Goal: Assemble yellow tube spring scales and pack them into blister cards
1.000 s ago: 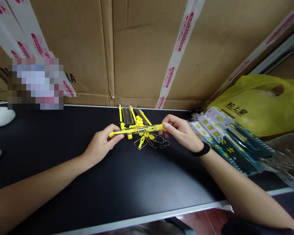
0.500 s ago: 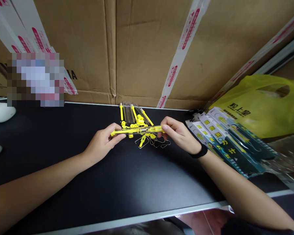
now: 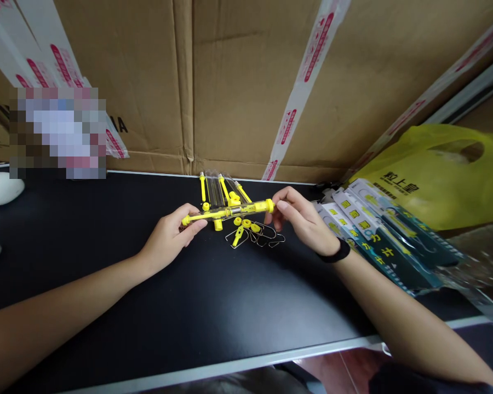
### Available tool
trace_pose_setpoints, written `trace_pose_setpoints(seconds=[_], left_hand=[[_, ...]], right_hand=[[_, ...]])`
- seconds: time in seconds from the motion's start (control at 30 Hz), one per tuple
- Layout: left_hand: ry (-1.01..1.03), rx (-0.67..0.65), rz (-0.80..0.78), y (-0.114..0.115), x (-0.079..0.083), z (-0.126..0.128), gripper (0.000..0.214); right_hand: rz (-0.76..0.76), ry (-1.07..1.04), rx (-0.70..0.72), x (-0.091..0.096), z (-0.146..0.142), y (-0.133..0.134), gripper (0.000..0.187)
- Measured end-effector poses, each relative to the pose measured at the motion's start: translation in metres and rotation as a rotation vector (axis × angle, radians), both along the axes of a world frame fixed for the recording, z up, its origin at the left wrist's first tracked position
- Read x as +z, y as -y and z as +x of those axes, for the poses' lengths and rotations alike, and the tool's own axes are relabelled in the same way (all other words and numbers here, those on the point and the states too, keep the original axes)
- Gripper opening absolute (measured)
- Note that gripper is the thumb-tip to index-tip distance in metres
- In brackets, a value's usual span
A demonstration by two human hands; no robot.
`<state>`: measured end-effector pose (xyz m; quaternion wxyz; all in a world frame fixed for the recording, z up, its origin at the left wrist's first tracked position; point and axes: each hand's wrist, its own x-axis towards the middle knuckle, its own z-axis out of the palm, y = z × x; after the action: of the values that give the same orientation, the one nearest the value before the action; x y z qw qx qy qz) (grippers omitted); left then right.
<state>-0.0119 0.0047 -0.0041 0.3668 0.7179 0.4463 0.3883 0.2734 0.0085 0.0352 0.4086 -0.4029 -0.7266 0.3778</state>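
My left hand (image 3: pixel 173 232) pinches the left end of a clear plastic tube (image 3: pixel 217 214) with yellow parts and a metal piece inside. The tube is held almost level above the desk, its right end slightly raised, with a yellow cap (image 3: pixel 269 206) on that end. Just beyond the cap, my right hand (image 3: pixel 296 216) has its fingers bent and slightly apart; I cannot tell whether they touch it. Behind the tube lie several more clear tubes with yellow rods (image 3: pixel 202 187). Under and in front of it are small yellow rings (image 3: pixel 246 223), a yellow clip piece (image 3: pixel 239 235) and bent metal wire hooks (image 3: pixel 277 241).
Printed packages (image 3: pixel 378 230) are stacked on the right beside a yellow plastic bag (image 3: pixel 443 175). A large cardboard box (image 3: pixel 238 82) stands along the back of the black desk (image 3: pixel 197 317). At the far left is a white rounded object (image 3: pixel 2 187).
The tube's right end has risen a little. My right fingers have slid off that end, so the yellow cap now shows. My left hand keeps its hold.
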Motion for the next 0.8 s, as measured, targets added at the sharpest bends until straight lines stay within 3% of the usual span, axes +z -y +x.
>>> trace_pose_setpoints(seconds=[0.5, 0.8], left_hand=[[-0.045, -0.025, 0.004, -0.0002, 0.0007, 0.0011, 0.023], [-0.066, -0.015, 0.006, -0.0001, -0.0007, -0.0002, 0.024]], right_hand=[[0.085, 0.169, 0.045, -0.0036, 0.001, 0.0035, 0.025], [0.08, 0.164, 0.038, -0.0069, -0.0029, 0.0053, 0.026]])
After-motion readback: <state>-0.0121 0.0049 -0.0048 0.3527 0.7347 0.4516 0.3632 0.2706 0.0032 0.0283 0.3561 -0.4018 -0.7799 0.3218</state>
